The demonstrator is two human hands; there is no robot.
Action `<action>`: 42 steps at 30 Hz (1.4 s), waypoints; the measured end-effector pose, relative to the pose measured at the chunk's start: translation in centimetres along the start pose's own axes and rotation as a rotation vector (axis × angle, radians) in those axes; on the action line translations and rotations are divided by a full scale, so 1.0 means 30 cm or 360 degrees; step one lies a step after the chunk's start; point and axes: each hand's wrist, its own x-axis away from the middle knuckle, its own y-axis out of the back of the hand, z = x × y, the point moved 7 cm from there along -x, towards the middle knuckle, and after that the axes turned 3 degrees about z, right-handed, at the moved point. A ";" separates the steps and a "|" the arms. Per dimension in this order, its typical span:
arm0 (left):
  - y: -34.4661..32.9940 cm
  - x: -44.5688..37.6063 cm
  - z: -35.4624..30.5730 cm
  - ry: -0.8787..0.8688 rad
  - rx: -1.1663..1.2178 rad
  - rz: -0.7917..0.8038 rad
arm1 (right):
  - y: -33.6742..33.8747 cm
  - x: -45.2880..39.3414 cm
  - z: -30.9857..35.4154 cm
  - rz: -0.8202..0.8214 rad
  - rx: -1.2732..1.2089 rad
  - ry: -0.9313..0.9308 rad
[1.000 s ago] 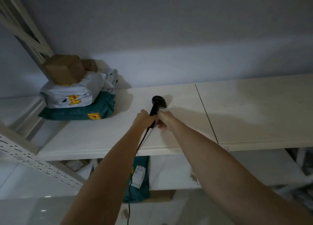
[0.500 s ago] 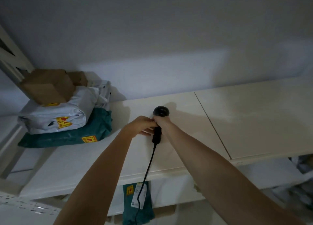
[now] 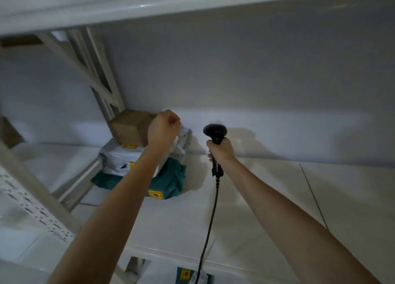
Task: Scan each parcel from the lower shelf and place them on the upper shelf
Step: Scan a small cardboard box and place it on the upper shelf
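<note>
A black scanner (image 3: 215, 134) is gripped by its handle in the right hand (image 3: 221, 150), head up, above the upper shelf (image 3: 245, 209). The left hand (image 3: 163, 128) is curled into a fist with nothing in it, in front of the parcels. A brown box (image 3: 128, 126) is stacked on a white parcel (image 3: 119, 159), on a green parcel (image 3: 168, 182). Another green parcel (image 3: 184, 276) is seen below the shelf.

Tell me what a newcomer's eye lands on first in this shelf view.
First, the black scanner, held upright by its handle in the right hand at mid-frame, its cable hanging down past the shelf edge. Next, left of it, the stacked parcels: a brown box on a white parcel on a green parcel, with the left hand raised in front of them, fingers curled.
</note>
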 end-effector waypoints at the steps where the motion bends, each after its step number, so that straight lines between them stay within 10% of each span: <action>1: 0.054 -0.015 0.017 -0.0019 -0.0176 -0.0115 | -0.019 -0.006 0.014 0.0025 0.0070 0.0062; 6: 0.211 -0.063 0.212 0.0292 -0.0724 -0.0226 | -0.123 0.000 0.091 0.0126 0.0185 0.0269; 15: 0.173 -0.166 0.522 0.0569 -0.0367 0.0257 | -0.236 0.029 0.207 0.0125 0.0067 0.0301; 26: 0.167 0.039 0.322 -0.0128 0.1006 -0.0021 | -0.183 0.149 0.145 -0.0054 -0.0595 0.0133; 42: -0.186 0.307 -0.015 -0.0384 0.0944 0.0885 | 0.226 0.403 0.048 -0.0361 -0.0630 0.0321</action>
